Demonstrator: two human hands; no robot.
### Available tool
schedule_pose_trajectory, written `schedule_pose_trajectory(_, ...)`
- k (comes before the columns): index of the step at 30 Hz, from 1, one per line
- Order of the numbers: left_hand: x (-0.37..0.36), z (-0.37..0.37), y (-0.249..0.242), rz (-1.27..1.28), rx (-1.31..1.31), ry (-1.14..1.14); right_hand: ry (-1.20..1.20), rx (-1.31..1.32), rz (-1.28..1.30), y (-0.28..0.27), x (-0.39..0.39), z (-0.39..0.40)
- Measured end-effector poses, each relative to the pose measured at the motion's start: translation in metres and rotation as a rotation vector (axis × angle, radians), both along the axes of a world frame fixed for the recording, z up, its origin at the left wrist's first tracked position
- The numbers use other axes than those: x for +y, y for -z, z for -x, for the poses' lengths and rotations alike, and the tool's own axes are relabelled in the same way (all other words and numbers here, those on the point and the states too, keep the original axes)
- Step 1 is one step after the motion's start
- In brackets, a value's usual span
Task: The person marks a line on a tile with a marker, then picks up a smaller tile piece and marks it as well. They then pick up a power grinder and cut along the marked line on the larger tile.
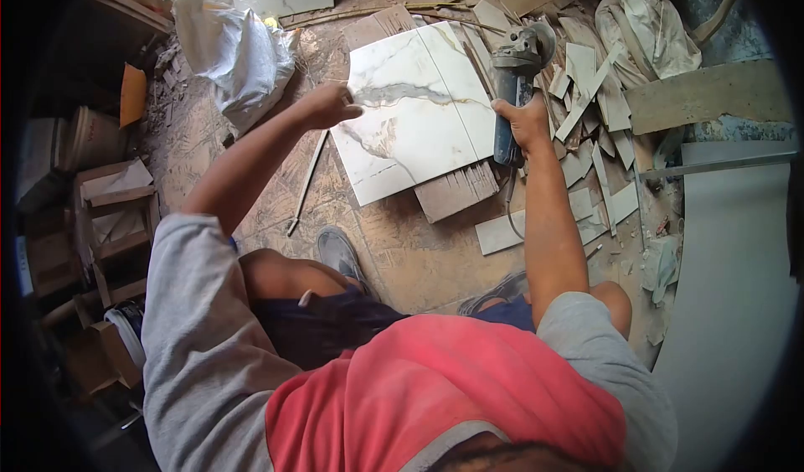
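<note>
Marbled white tile (pixel 410 116), grey-and-gold veined, one straight line (pixel 451 98) across it, lies on a brown slab (pixel 456 194). Left hand (pixel 329 107) meets the tile's edge, grip unclear; right hand (pixel 528 123) clamps one blue-grey angle grinder (pixel 513 72).

Left arm (pixel 258 155) is stretched forward and angled inward | left hand (pixel 328 108) is held with fingers curled, thumb pointed inward | right arm (pixel 553 229) is extended almost straight ahead | right hand (pixel 529 125) is closed in a grip, thumb turned inward | legs (pixel 280 275) are bent at the knees
</note>
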State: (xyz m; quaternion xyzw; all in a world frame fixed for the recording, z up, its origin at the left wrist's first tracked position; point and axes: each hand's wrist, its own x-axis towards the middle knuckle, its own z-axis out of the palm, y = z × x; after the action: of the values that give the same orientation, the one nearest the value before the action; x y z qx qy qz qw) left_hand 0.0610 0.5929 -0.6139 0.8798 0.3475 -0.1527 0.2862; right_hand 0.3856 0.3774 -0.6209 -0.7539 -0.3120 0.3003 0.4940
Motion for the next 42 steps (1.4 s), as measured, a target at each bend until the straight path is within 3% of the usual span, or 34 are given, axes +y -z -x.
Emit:
schedule_pose_trajectory(2,-0.016,0.045,0.020,0.055,-0.012,-0.356,0.018,-0.089,0.053,0.007,-0.002,0.001)
schedule_pose_trajectory(3,-0.040,0.076,0.060,-0.046,-0.287,-0.675,0.033,-0.095,0.048,0.012,-0.002,0.003)
schedule_pose_trajectory(4,-0.045,0.107,0.130,0.044,-0.325,-0.875,0.028,-0.092,0.098,0.017,-0.004,0.006)
schedule_pose_trajectory(5,-0.072,0.104,0.119,0.335,-0.286,-1.095,0.021,-0.087,0.151,0.022,-0.006,0.011)
schedule_pose_trajectory(6,-0.091,0.111,0.150,0.698,-0.441,-1.328,0.022,-0.044,0.153,0.021,-0.010,0.018)
schedule_pose_trajectory(7,-0.104,0.114,0.175,0.933,-0.482,-1.316,0.025,-0.051,0.159,0.027,-0.010,0.023)
schedule_pose_trajectory(8,-0.124,0.100,0.179,0.971,-0.575,-1.387,0.025,-0.037,0.166,0.035,-0.013,0.027)
schedule_pose_trajectory(9,-0.134,0.093,0.190,1.167,-0.715,-1.349,0.020,-0.026,0.178,0.038,-0.017,0.028)
schedule_pose_trajectory(12,-0.144,0.073,0.171,1.239,-0.688,-1.368,0.004,-0.068,0.237,0.034,-0.014,0.037)
schedule_pose_trajectory(14,-0.143,0.074,0.170,1.029,-0.623,-1.151,-0.001,-0.054,0.242,0.041,-0.009,0.042)
schedule_pose_trajectory(17,-0.141,0.082,0.194,1.008,-0.619,-1.081,-0.024,-0.090,0.228,0.053,0.007,0.042)
schedule_pose_trajectory(26,-0.160,0.103,0.179,1.029,-0.702,-1.120,-0.125,-0.308,0.341,0.054,0.066,0.057)
schedule_pose_trajectory(29,-0.165,0.119,0.196,1.034,-0.680,-1.114,-0.148,-0.444,0.407,0.060,0.091,0.071)
schedule_pose_trajectory(31,-0.167,0.119,0.186,1.032,-0.664,-1.151,-0.192,-0.323,0.470,0.042,0.106,0.085)
schedule_pose_trajectory(36,-0.163,0.128,0.192,1.037,-0.541,-1.137,-0.191,-0.291,0.487,0.061,0.146,0.109)
schedule_pose_trajectory(42,-0.171,0.117,0.180,1.017,-0.575,-1.138,-0.225,-0.260,0.514,0.070,0.170,0.118)
